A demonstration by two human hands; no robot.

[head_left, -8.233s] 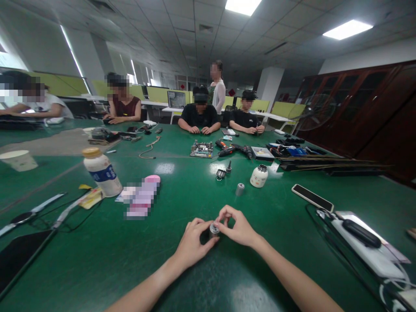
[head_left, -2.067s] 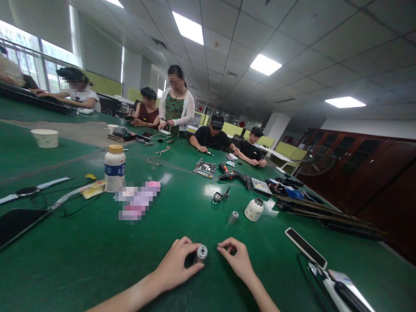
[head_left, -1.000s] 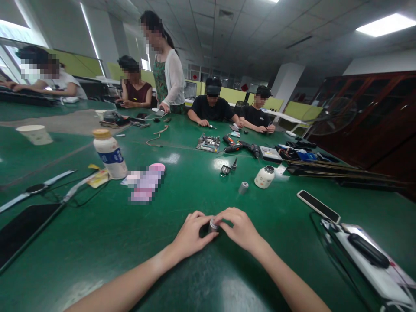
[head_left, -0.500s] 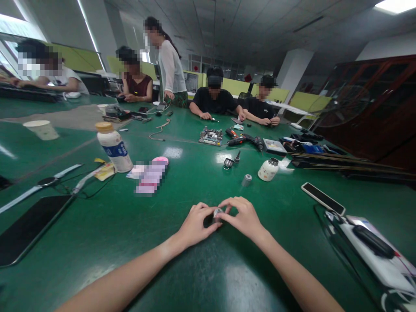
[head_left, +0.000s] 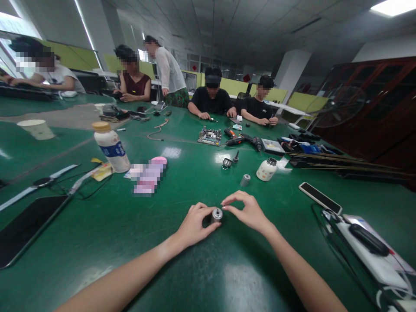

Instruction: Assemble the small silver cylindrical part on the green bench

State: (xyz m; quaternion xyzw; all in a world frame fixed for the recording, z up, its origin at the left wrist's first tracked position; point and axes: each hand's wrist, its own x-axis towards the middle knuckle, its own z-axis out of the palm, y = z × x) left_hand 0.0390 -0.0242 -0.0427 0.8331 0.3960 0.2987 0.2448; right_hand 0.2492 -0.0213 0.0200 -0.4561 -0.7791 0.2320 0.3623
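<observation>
My left hand (head_left: 194, 224) grips a small silver metal cylinder (head_left: 216, 214) that stands on the green table (head_left: 107, 225). My right hand (head_left: 247, 212) hovers just right of the cylinder, thumb and forefinger pinched together on something too small to make out. A second small metal cylinder (head_left: 245, 179) lies farther out on the table, beside a white round jar (head_left: 266, 170).
A white bottle (head_left: 110, 146), a phone (head_left: 320, 197), a dark tablet (head_left: 24, 229), a circuit board (head_left: 209, 136), a drill (head_left: 242, 140) and small metal parts (head_left: 227, 162) lie about. Several people sit at the far edge; one stands.
My right hand has drawn slightly away from the cylinder's top, pinched fingers now beside it. The standing person has bent over and shifted along the far side.
</observation>
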